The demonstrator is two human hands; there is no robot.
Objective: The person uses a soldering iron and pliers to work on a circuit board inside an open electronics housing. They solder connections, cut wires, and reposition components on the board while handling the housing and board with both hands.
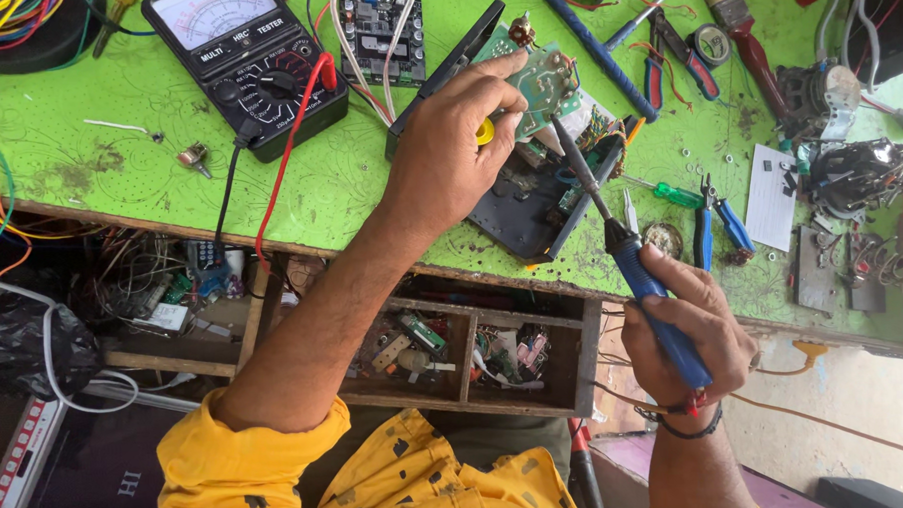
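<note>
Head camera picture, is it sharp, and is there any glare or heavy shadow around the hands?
Head view: even daylight on the green bench, sharp at the circuit board and soldering iron; soft shadow under the left hand; dim in the drawer below; mild wide-angle bending at the edges; slight sheen on the meter face.

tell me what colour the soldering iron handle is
Blue, seen in the head view: soldering iron handle.

Single head-worn view, looking steeply down over own forearms onto green workbench (118,145); close range, bench edge and wooden drawer tray (536,381) below, lap at bottom.
</note>
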